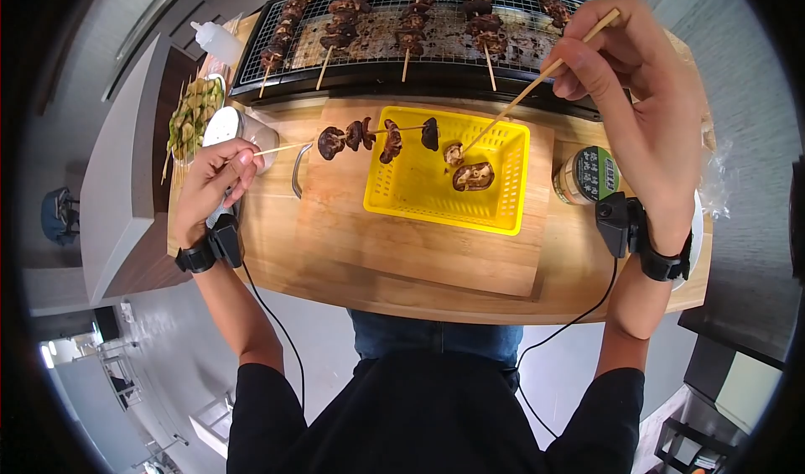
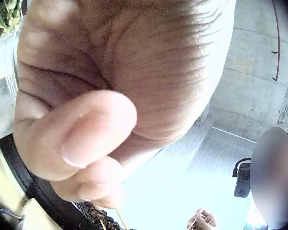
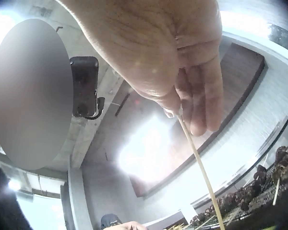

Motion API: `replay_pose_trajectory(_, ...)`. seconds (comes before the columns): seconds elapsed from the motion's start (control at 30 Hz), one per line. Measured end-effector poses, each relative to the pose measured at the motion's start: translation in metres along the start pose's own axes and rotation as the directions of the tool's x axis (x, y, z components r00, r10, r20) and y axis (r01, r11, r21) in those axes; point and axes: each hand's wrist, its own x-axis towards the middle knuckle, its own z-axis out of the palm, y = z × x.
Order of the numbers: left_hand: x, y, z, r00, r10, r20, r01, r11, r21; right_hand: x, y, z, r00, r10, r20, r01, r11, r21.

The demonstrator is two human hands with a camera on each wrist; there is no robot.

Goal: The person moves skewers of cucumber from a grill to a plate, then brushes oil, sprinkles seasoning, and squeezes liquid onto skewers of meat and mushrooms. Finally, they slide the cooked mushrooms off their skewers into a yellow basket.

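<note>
My left hand [image 1: 220,176] pinches the bare end of a bamboo skewer [image 1: 281,148] between thumb and fingertips, left of the cutting board. Several dark mushroom pieces [image 1: 391,142] are threaded along the skewer, the far ones over a yellow basket [image 1: 377,197]. High on the right, my right hand [image 1: 641,96] grips a slim wooden stick [image 1: 524,96] that slants down into the basket. Its lower tip is right at a small mushroom piece [image 1: 454,153]. Beside that lies a larger mushroom slice [image 1: 474,177]. The right wrist view shows the stick at the thumb tip, other fingers fairly straight.
The basket stands on a wooden cutting board [image 1: 419,260]. Behind it, loaded skewers [image 1: 339,23] lie across a black grill [image 1: 377,82]. A lidded jar [image 1: 579,176] stands at right; at left are a white-topped container [image 1: 260,134], green skewers [image 1: 197,109] and a squeeze bottle [image 1: 216,41].
</note>
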Motion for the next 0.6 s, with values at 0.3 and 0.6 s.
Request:
replay_pose_trajectory(0.3,0.001,0.001,0.003,1.0,0.003,-0.019,-0.003,1.0,-0.017,0.014,0.05,-0.005,0.979,0.203,-0.006,-0.201,0.97,0.137)
replay_pose_trajectory(0.6,0.003,-0.002,0.0,0.996,0.069,-0.048,-0.071,0.997,-0.027,0.019,0.097,-0.002,0.9,0.421,0.11,-0.433,0.839,0.329)
